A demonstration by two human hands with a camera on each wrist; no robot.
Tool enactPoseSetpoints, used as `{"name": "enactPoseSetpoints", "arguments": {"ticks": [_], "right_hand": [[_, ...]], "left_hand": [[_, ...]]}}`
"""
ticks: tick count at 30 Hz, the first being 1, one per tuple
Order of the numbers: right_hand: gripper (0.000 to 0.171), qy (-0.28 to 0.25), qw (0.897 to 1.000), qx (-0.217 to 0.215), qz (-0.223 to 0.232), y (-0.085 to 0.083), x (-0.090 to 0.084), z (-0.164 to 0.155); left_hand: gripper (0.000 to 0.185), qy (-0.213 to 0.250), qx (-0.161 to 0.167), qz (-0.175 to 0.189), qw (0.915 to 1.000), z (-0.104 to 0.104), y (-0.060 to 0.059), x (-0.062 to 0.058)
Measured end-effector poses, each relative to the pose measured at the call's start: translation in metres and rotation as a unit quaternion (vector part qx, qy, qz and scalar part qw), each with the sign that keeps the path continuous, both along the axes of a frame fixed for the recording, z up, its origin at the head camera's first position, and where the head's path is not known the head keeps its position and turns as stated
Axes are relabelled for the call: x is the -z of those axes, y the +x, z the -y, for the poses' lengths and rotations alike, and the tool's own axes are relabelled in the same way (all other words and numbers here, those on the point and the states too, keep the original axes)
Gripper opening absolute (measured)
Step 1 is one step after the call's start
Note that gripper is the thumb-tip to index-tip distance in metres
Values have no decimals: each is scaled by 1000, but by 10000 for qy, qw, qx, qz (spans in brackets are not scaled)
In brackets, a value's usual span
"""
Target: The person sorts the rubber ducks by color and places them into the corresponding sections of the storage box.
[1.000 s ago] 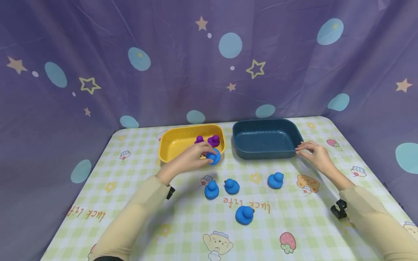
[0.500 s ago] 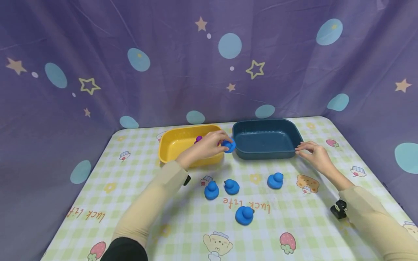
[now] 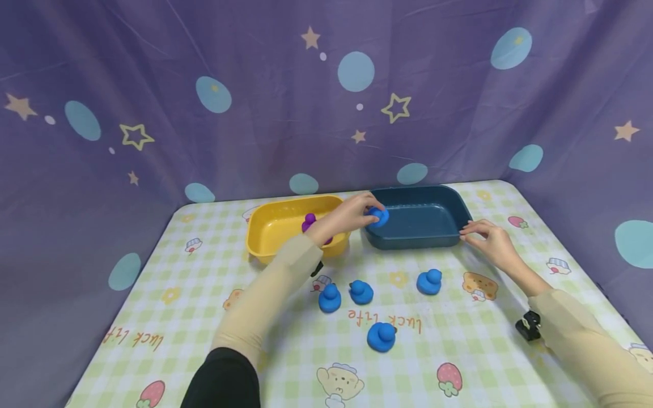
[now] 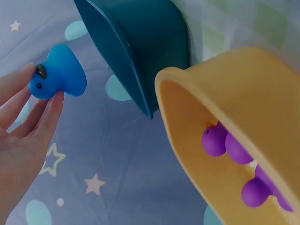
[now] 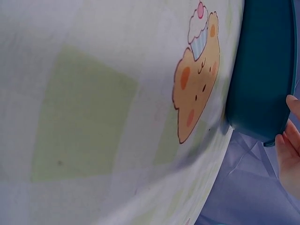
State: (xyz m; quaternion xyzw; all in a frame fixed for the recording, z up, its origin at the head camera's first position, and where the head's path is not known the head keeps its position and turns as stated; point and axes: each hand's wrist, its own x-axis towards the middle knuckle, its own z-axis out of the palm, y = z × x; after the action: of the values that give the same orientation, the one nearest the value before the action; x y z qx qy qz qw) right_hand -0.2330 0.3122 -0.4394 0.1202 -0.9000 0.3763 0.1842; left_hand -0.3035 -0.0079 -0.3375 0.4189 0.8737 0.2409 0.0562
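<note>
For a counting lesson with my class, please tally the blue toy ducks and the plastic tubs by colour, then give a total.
Blue toy ducks: 5 (4 on the tablecloth, 1 in the left hand)
Yellow tub: 1
Dark teal tub: 1
Total: 7

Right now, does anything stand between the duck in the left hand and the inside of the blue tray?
Nothing visible stands in the way. The left hand holds the duck higher than the blue tray, with no object between them. Whether it is fully over the opening, I cannot tell.
</note>
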Motion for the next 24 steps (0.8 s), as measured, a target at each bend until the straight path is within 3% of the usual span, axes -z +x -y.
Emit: {"name": "enactPoseSetpoints", "arguments": {"ticks": [6,16,24], "right_hand": [[10,37,10000,38,-11,0,1,-1],[10,9,9999,36,-112,1,0,0],[9,-40,9999,-26,-126,1,-1,-1]], "left_hand": [[27,-49,-220,146,9996,-14,-15,9],[24,-150,-382,-94,9991,-39,-38,20],[24,-293,-784,-110,9964,-57,-57,36]]}}
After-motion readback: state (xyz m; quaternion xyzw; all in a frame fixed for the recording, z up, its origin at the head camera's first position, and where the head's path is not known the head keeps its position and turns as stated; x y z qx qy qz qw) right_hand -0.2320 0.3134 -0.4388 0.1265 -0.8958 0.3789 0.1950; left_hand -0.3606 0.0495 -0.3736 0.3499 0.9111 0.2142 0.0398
